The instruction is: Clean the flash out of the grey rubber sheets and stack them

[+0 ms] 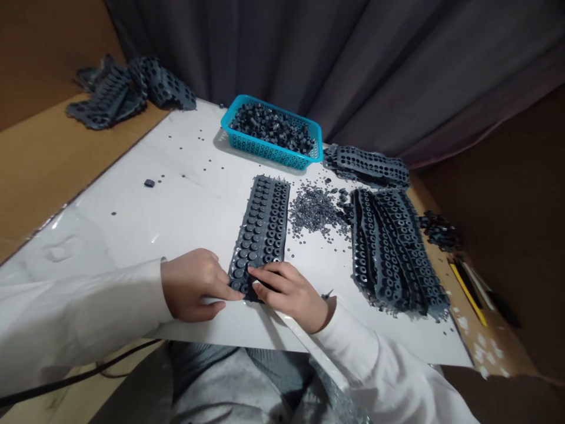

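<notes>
Head view: sheet under right hand

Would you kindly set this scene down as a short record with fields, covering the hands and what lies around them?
Left hand: index fingertip at the near end of the studded sheet
Right hand: fingertips at the same sheet's near end
Blue basket: holds dark pieces, beyond the sheet
Small discs: loose pile right of the sheet
Overlapping sheets: right of the discs
</notes>
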`<action>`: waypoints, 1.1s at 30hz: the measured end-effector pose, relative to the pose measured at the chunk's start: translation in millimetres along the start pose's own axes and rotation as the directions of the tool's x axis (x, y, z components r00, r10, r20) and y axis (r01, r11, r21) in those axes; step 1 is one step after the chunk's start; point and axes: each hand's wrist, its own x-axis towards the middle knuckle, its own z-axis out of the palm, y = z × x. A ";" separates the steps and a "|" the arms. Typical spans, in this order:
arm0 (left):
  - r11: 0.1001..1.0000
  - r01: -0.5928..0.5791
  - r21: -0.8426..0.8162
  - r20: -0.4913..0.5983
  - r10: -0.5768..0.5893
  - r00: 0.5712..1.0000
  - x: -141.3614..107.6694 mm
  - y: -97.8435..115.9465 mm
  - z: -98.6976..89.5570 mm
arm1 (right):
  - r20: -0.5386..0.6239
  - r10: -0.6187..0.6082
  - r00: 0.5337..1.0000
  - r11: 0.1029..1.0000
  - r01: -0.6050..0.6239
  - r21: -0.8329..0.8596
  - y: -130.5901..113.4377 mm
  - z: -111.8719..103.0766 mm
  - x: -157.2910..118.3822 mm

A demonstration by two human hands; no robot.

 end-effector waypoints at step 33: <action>0.939 0.305 -0.161 -0.337 -0.343 0.877 11.1 5.1 -3.1 | 0.021 0.411 0.911 0.679 -0.321 0.660 -2.8 -9.3 12.9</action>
